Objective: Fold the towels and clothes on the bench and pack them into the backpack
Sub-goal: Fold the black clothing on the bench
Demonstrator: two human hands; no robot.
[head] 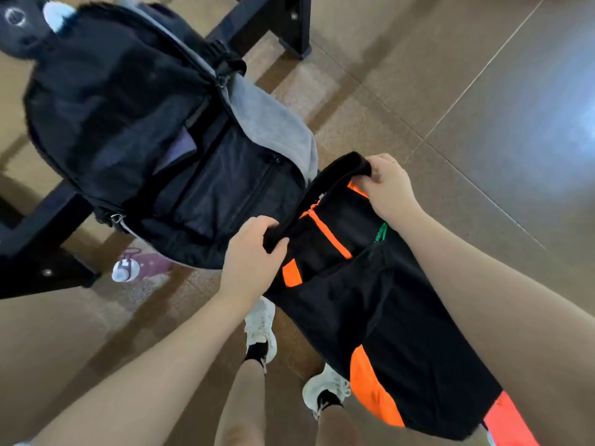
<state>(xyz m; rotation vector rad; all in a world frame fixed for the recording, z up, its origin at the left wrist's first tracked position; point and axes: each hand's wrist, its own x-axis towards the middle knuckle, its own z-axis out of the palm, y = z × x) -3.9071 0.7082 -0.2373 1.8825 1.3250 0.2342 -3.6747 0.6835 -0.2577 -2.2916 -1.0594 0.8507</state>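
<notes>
A: From the head camera, what are the hands doing?

B: Both hold the black shorts (pixel 380 300) by the waistband. The left hand (pixel 252 259) has its fingers curled round one end of the band; the right hand (pixel 388 185) pinches the other end, thumb under, fingers over. The hands are apart, with the band stretched between them.

A: And the shorts themselves?

B: They hang down in front of the legs, with orange panels and an orange zip line showing. The waistband edge sits just beside the backpack (pixel 145 130).

A: Is the backpack open?

B: Yes, its flap is spread wide, dark lining and an inner zip visible. A grey towel (pixel 273 123) lies along its right rim, near the right hand.

A: What about room around it?

B: To the right is bare tiled floor (pixel 483 91). The bench frame (pixel 42 239) runs black under and left of the backpack. A pink bottle (pixel 135 267) lies on the floor below the backpack, and white shoes (pixel 260 329) stand beneath the hands.
</notes>
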